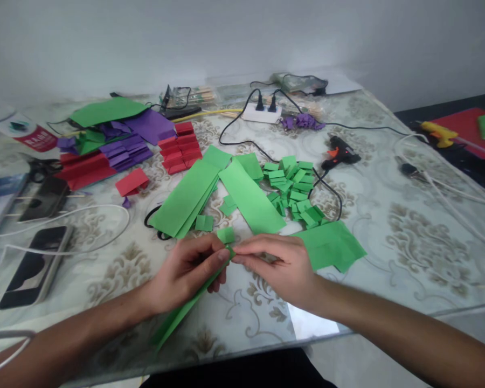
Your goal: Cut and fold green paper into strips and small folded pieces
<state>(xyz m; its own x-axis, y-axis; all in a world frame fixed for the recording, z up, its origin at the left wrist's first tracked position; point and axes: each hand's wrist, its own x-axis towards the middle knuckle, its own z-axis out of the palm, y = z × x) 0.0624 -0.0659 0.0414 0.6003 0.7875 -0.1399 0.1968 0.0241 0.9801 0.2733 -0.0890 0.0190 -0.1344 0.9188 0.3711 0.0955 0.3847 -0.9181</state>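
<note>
Cropped forearms (101, 312), strip (186, 310) part-hidden in hands (194, 269).

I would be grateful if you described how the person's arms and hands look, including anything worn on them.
The left hand and the right hand are bare, with no gloves, and no ring or watch shows. The left forearm and right forearm are uncovered, with no sleeve in view.

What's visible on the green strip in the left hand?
The strip is long, narrow, bright green, apparently paper. The left hand grips it near its upper end; the right hand's fingers pinch there too, partly hiding that end. The rest slants down and leftward, towards the near edge of the table.
</note>
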